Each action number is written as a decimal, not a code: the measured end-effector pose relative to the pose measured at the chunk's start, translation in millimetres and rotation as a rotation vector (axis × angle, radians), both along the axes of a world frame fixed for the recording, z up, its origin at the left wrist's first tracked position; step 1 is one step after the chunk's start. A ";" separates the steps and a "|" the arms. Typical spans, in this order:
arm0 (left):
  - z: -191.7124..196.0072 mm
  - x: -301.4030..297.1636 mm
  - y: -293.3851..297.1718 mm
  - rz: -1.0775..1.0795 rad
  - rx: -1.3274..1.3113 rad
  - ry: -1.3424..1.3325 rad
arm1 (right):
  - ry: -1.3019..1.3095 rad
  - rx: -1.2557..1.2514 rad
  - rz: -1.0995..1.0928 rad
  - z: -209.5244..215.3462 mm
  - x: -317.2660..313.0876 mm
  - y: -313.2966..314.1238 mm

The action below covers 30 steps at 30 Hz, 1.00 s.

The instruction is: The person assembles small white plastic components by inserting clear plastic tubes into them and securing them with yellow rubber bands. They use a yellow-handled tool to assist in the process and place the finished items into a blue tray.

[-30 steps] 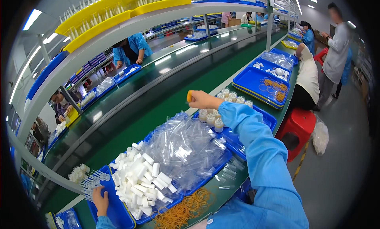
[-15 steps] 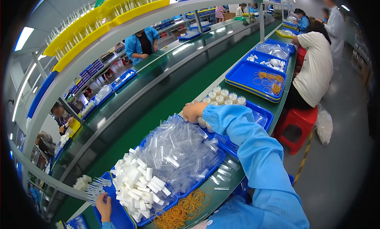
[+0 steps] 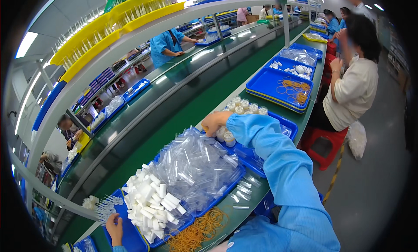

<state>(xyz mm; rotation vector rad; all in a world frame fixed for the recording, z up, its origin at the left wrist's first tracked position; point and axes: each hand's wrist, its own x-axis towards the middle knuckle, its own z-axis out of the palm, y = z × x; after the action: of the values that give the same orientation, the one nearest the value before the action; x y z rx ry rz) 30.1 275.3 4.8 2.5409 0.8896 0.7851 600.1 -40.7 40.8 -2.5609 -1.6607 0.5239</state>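
Green bench along the conveyor; right hand [image 3: 216, 121] reaches over the small capped vials [image 3: 244, 106] on the blue tray [image 3: 291, 129], grip unclear; left hand [image 3: 114, 228] rests, released, on tray edge; clear tubes [image 3: 198, 167], white pieces [image 3: 150, 199], rubber bands [image 3: 198, 230] heaped, mostly unprocessed I'd judge.

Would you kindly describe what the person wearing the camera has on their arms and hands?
The right arm wears a long, loose light-blue sleeve with a gathered cuff at the wrist. The right hand and left hand are bare, with no gloves. Only a sliver of blue cuff shows below the left hand.
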 end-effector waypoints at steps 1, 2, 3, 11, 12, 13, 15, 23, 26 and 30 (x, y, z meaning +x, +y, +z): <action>2.4 -3.1 -2.4 0.012 -0.006 0.002 | 0.001 0.011 -0.017 5.0 -7.8 0.2; 3.7 -5.3 -3.9 0.023 -0.013 0.003 | 0.002 0.022 -0.035 9.9 -15.2 -1.9; 3.9 -7.2 -4.6 0.035 -0.024 -0.004 | 0.012 0.059 -0.037 14.1 -20.4 -5.1; -3.9 -18.2 -1.5 0.062 -0.085 -0.047 | 0.148 0.291 -0.023 41.1 -49.8 -27.7; -4.5 -20.7 -2.2 0.061 -0.094 -0.053 | 0.202 0.305 -0.007 42.1 -53.5 -28.2; -3.5 -22.4 -2.8 0.060 -0.102 -0.060 | 0.256 0.319 0.009 42.9 -57.0 -28.3; -0.4 -25.2 -3.3 0.045 -0.101 -0.069 | 0.312 0.373 0.057 40.9 -60.2 -26.6; 6.8 -37.6 -8.7 0.072 -0.157 -0.090 | 0.572 0.350 -0.053 57.1 -94.0 -21.1; 10.4 -39.7 -17.7 0.082 -0.166 -0.113 | 0.506 0.388 -0.044 57.9 -101.2 -17.4; 5.3 -48.5 -16.6 0.069 -0.171 -0.142 | 0.273 0.494 0.051 65.8 -120.1 -12.3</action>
<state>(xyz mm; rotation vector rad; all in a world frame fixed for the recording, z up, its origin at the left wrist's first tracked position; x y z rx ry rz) -18.4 258.7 10.2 2.2877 0.9588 0.8594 480.0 -53.1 106.5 -2.0055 -1.5298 0.3829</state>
